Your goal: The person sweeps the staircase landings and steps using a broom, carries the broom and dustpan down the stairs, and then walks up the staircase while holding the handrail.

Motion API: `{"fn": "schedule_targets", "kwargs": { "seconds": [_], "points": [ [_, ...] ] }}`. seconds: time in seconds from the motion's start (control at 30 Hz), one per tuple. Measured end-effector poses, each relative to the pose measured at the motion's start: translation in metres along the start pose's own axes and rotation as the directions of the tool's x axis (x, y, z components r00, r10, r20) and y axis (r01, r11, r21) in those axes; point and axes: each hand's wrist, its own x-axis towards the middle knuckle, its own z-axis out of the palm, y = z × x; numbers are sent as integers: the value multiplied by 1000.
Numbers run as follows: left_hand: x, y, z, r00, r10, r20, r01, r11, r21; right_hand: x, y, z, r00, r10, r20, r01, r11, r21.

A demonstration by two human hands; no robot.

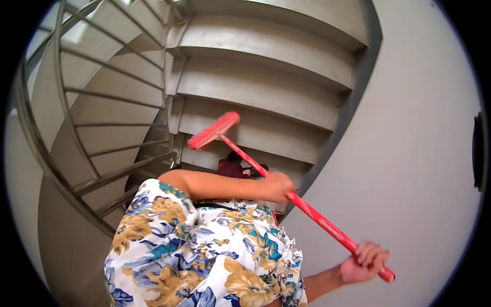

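A red long-handled brush [315, 215] slants across my body, from the steps at upper left to the wall side at lower right. My left hand [279, 187] is wrapped round the middle of its handle, with the left forearm reaching across my front. Lower down, my right hand [366, 262] grips the handle close to its end. The brush head [214, 131] has pinkish-red bristles and appears over the stairs. Whether it touches a step I cannot tell.
Grey curved stairs [266, 77] rise ahead. A metal railing [61, 87] with several bars runs along the left. On the right stands a plain pale wall [409, 128] with a dark skirting strip [368, 56]. A dark object [477, 152] is at the far right edge.
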Motion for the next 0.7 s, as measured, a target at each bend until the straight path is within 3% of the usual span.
{"fn": "schedule_targets", "kwargs": {
  "seconds": [0.1,0.23,0.27,0.33,0.43,0.5,0.57,0.7],
  "points": [
    [-30,-37,-22,984,-56,-166,77,990,120,-10,60,12,991,67,112,-79,991,106],
    [-48,-92,-42,873,-106,-475,223,955,196,-15,119,51,924,86,372,-147,979,140],
    [-51,-111,-45,846,-101,-524,246,945,214,-22,133,58,932,118,342,-176,974,145],
    [-53,-146,-57,863,-141,-485,283,931,233,-35,155,75,935,157,318,-195,977,91],
    [-34,-161,-40,902,-81,-425,193,954,228,-44,143,81,952,155,262,-165,986,18],
    [-16,-138,-23,961,32,-276,20,983,182,-43,118,66,989,129,73,-121,987,-103],
    [0,-103,-2,975,59,-216,-39,994,98,-38,87,48,999,28,27,-25,994,-110],
    [1,-36,-6,972,96,-217,-85,995,61,-23,36,34,990,-95,107,102,993,-62]
  ]
}}
